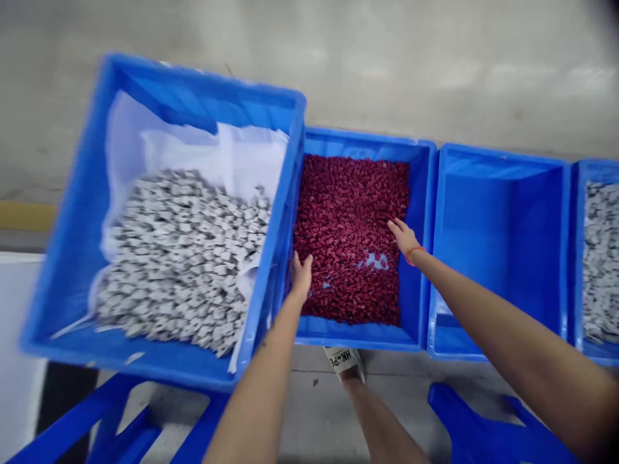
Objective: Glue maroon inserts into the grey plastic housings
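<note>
Many small dark red pieces (348, 212) fill the bottom of a blue bin (358, 339) in the middle of the view; their exact kind is too small to make out. My left hand (300, 276) reaches into this bin along its left side, thumb and fingers apart, at the edge of the red pieces. On the opposite side, my right hand (403, 237), with an orange-red band (414, 252) at the wrist, extends its fingers over the right edge of the pile. Neither hand shows anything held. Between them, pale bluish patches (376, 261) show through the pieces.
At left, a larger, higher blue bin (193, 77) holds small grey-white pieces (184, 258) on a white liner (188, 151). To the right stand a blue bin with bare walls (476, 212) and another with grey-white pieces (601, 258). Blue stools (476, 425) and a foot (345, 361) are below.
</note>
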Demonstrator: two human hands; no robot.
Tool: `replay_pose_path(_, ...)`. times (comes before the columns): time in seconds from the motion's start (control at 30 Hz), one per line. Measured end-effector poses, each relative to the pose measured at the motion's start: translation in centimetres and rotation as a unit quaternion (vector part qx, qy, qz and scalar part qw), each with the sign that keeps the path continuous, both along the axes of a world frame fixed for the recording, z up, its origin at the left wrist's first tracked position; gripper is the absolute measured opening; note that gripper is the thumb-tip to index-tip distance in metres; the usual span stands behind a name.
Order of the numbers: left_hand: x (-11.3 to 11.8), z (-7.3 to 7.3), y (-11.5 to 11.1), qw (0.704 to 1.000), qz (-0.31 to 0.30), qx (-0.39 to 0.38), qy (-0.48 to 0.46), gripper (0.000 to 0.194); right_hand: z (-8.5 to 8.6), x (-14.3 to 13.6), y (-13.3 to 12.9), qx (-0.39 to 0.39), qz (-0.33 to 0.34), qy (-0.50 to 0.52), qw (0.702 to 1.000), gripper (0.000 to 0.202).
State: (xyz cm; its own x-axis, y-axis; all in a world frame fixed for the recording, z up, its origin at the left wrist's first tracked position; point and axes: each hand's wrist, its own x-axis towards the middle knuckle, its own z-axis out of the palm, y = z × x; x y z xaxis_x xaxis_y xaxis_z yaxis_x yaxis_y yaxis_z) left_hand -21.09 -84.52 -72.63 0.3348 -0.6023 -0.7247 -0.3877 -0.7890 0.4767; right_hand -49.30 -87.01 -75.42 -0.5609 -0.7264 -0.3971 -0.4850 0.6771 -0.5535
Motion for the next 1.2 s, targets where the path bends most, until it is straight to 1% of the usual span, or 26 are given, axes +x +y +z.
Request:
replay_pose_path(0.03,-0.6,-2.0,-1.0,0.999,0.022,0.019,-0.015,0.039,-1.7,-0.2,-0.5,0.014,-0.014,0.013,1.000,0.035)
replay_pose_path(0.07,-1.3,-3.7,-1.8,0.998,0.046,0.037,-0.034,0.040,-3.2,0.0,-0.8,0.026,-0.029,0.026,0.999,0.038)
replay_pose_path(0.1,-2.0,-4.9,-2.3,0.995,0.070,0.053,-0.055,0.042,-4.5,0.4,-1.0,0.035,-0.044,0.037,0.998,0.042)
replay_pose_path(0.13,-2.9,-5.8,-2.6,0.990,0.094,0.066,-0.077,0.045,-5.5,1.1,-1.2,0.039,-0.057,0.048,0.996,0.047)
replay_pose_path(0.2,-4.5,-6.7,-2.6,0.982,0.129,0.078,-0.112,0.050,-6.9,3.2,-1.1,0.035,-0.072,0.057,0.995,0.054)
replay_pose_path(0.3,-6.5,-6.5,-1.9,0.978,0.154,0.073,-0.122,0.054,-8.0,7.3,-0.1,0.009,-0.062,0.025,0.998,0.051)
replay_pose_path(0.37,-7.5,-6.1,-1.2,0.981,0.157,0.058,-0.099,0.053,-8.3,9.8,0.8,-0.015,-0.042,-0.024,0.999,0.043)
replay_pose_path(0.43,-8.3,-5.9,-0.4,0.984,0.161,0.039,-0.061,0.049,-8.2,11.8,1.8,-0.036,-0.029,-0.082,0.996,0.037)
replay_pose_path(0.57,-8.8,-6.2,0.7,0.980,0.197,-0.002,0.036,0.035,-7.2,13.8,3.1,-0.054,-0.024,-0.211,0.976,0.029)
replay_pose_path(0.63,-8.7,-6.2,1.1,0.971,0.226,-0.021,0.077,0.031,-6.4,14.4,3.6,-0.055,-0.026,-0.277,0.959,0.026)
replay_pose_path(0.7,-8.6,-5.6,1.5,0.961,0.254,-0.040,0.102,0.029,-5.1,14.9,4.0,-0.056,-0.035,-0.332,0.941,0.025)
replay_pose_path(0.77,-8.4,-4.3,1.9,0.954,0.272,-0.068,0.109,0.027,-3.3,15.3,4.5,-0.066,-0.052,-0.369,0.926,0.026)
replay_pose_path(0.8,-8.4,-3.3,2.1,0.951,0.278,-0.087,0.108,0.027,-2.1,15.4,4.7,-0.075,-0.062,-0.383,0.919,0.026)
replay_pose_path(0.87,-8.4,-0.7,2.5,0.945,0.283,-0.130,0.099,0.026,0.6,15.5,5.1,-0.095,-0.083,-0.405,0.906,0.029)
replay_pose_path(0.93,-8.4,2.5,2.8,0.940,0.284,-0.164,0.091,0.025,3.7,15.4,5.3,-0.114,-0.100,-0.422,0.894,0.033)
replay_pose_path(1.0,-8.4,6.0,3.0,0.938,0.284,-0.177,0.091,0.025,7.2,15.3,5.5,-0.125,-0.119,-0.434,0.884,0.037)
replay_pose_path(1.1,-8.4,11.2,3.3,0.937,0.287,-0.169,0.102,0.028,12.4,15.3,5.7,-0.125,-0.151,-0.442,0.875,0.036)
replay_pose_path(1.2,-8.3,15.9,3.6,0.936,0.295,-0.149,0.118,0.029,17.3,15.3,6.0,-0.113,-0.178,-0.430,0.878,0.033)
